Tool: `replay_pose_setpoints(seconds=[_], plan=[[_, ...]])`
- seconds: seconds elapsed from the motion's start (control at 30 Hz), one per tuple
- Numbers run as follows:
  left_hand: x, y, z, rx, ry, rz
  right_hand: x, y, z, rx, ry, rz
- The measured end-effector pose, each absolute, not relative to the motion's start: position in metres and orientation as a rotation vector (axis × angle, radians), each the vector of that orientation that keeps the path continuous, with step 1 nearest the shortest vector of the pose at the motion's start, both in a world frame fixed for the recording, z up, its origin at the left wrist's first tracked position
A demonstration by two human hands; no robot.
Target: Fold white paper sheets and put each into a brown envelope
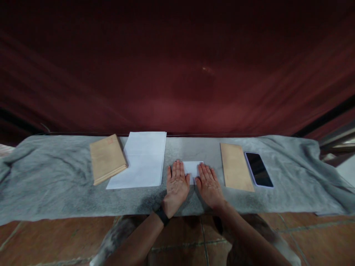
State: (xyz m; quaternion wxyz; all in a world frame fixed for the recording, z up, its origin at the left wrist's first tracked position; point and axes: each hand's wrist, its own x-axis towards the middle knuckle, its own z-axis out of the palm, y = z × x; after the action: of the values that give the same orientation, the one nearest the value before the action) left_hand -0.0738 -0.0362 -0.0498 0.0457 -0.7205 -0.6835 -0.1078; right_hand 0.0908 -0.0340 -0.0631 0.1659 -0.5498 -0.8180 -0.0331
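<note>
A small white piece of paper (191, 169), seemingly folded, lies on the grey cloth between my hands. My left hand (178, 183) rests flat at its left edge, fingers stretched out and pointing away from me. On the right edge lies my right hand (208, 184), also flat with its fingers extended. Both hands cover the paper's sides, so its full width is hidden. Left of my left hand is a stack of larger white sheets (141, 159) with a crease across it. A single brown envelope (237, 166) lies to the right of my right hand.
A stack of brown envelopes (107, 157) touches the white sheets at the left. A phone (259, 169) with a dark screen lies beside the single envelope. Grey cloth (55, 173) drapes the narrow table. A dark red surface (177, 92) rises behind, with floor tiles (66, 240) below.
</note>
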Motion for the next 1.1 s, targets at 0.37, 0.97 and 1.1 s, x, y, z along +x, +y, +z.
replay_pose_setpoints(seconds=[0.37, 0.97, 1.1], plan=[[-0.06, -0.034, -0.041, -2.452, -1.824, -0.451, 0.091, -0.041, -0.069, -1.507, -2.377, -0.145], [-0.061, -0.036, -0.048, -2.435, -1.897, -0.42, 0.109, -0.038, -0.072, -1.569, -2.376, -0.131], [-0.068, -0.036, -0.048, -2.364, -1.973, -0.385, 0.114, -0.04, -0.075, -1.587, -2.34, -0.114]])
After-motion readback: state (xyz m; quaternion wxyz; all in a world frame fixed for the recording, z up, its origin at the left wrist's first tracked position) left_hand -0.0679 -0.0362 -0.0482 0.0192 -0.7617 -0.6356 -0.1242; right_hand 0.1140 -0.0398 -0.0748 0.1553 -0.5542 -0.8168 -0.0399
